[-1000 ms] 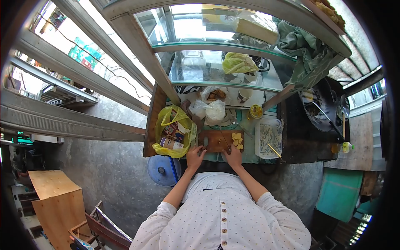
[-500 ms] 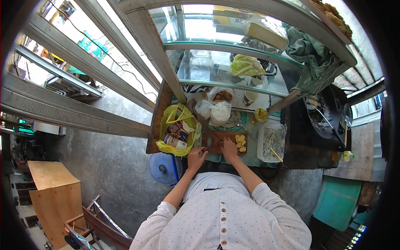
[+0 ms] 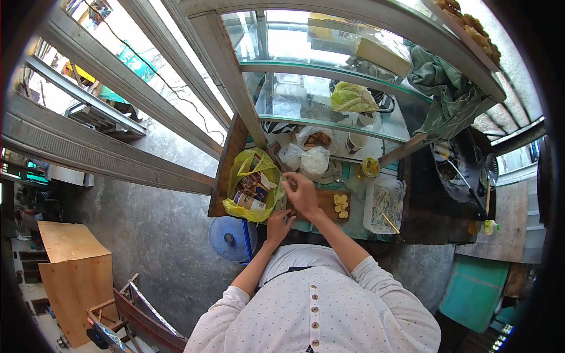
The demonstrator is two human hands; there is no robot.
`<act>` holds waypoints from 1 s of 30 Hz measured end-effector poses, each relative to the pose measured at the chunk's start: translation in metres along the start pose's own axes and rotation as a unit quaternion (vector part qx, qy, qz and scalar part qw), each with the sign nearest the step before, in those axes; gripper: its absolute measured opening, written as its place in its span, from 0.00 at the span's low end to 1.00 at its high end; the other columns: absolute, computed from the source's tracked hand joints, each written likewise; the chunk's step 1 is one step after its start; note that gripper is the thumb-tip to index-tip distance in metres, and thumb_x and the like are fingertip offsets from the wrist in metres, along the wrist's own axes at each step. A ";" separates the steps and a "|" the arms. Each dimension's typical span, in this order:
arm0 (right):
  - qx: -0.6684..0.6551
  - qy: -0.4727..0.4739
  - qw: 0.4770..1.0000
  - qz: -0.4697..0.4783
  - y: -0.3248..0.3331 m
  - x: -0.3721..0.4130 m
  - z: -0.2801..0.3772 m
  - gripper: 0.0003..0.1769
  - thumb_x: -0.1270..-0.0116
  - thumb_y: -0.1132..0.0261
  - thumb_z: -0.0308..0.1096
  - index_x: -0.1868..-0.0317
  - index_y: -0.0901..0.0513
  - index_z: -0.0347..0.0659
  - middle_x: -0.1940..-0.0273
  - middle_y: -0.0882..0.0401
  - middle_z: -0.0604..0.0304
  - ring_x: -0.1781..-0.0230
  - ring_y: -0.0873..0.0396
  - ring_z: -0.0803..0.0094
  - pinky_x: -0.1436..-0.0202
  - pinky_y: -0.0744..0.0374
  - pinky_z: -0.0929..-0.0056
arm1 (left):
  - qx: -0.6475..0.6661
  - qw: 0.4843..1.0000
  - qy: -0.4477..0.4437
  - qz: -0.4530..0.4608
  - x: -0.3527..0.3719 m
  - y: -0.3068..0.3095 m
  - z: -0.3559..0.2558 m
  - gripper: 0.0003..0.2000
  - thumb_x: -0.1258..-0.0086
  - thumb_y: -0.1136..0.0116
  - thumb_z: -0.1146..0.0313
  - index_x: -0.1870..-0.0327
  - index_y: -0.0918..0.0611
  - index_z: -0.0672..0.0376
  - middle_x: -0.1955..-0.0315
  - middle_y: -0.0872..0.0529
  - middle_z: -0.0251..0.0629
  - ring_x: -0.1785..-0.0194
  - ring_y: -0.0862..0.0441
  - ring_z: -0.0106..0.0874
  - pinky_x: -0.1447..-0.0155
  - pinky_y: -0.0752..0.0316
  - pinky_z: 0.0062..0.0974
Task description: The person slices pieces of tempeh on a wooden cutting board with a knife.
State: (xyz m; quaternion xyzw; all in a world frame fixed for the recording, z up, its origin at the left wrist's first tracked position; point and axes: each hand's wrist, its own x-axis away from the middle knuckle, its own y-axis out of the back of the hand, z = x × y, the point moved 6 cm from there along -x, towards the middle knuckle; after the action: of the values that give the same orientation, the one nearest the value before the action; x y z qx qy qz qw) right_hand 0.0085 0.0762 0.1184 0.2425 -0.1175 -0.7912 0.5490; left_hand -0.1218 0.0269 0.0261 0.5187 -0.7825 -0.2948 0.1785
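My left hand [image 3: 279, 226] rests at the near left edge of a brown cutting board [image 3: 325, 202]. Its fingers are curled together, and whatever they hold is too small to make out. Over the board's left part, beside the yellow plastic bag [image 3: 241, 160], is my right hand [image 3: 302, 195]. Its fingers are bent inward, with their tips close to the bag's edge; I cannot make out what is in them. Several pale yellow round slices [image 3: 341, 206] lie at the board's right end. My right hand and forearm hide part of the board.
A clear plastic tub [image 3: 376, 197] with a yellow-handled utensil stands right of the board. Behind are white plastic bags [image 3: 315, 163], a paper cup [image 3: 355, 142] and a jar [image 3: 369, 167]. A wok [image 3: 462, 170] sits far right. Glass shelves [image 3: 329, 120] rise above; a blue lid [image 3: 228, 237] is below left.
My right hand has lifted and moved left across the board, away from the slices and towards the yellow bag. A thin blade near it earlier no longer shows. My left hand has barely shifted.
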 end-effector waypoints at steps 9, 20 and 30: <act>0.212 0.041 0.976 -0.013 0.068 -0.024 -0.036 0.10 0.43 0.38 0.37 0.62 0.24 0.44 0.67 0.24 0.57 0.72 0.23 0.55 0.72 0.25 0.63 | 0.005 1.000 0.005 -0.016 0.005 -0.001 0.007 0.13 0.46 0.36 0.65 0.63 0.18 0.63 0.71 0.18 0.43 0.66 0.22 0.39 0.60 0.27 0.31; 0.094 -0.039 0.995 0.021 0.046 -0.068 -0.029 0.10 0.48 0.36 0.35 0.74 0.25 0.36 0.78 0.24 0.50 0.74 0.24 0.51 0.71 0.30 0.58 | 0.013 1.000 -0.010 -0.017 -0.005 -0.002 -0.004 0.13 0.46 0.37 0.65 0.63 0.18 0.63 0.71 0.18 0.43 0.65 0.22 0.39 0.60 0.28 0.31; 0.050 -0.087 0.995 -0.021 0.076 -0.035 -0.021 0.16 0.46 0.35 0.38 0.62 0.29 0.40 0.80 0.27 0.53 0.79 0.26 0.55 0.74 0.29 0.64 | 0.040 0.998 -0.047 0.014 -0.024 -0.024 -0.024 0.13 0.46 0.37 0.66 0.62 0.18 0.62 0.71 0.19 0.42 0.65 0.22 0.38 0.59 0.28 0.31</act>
State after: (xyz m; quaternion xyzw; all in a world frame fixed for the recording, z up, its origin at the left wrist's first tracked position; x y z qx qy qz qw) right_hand 0.0910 0.0822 0.1443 0.2025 -0.1986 -0.8140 0.5069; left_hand -0.0811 0.0355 0.0289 0.4996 -0.8084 -0.2850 0.1249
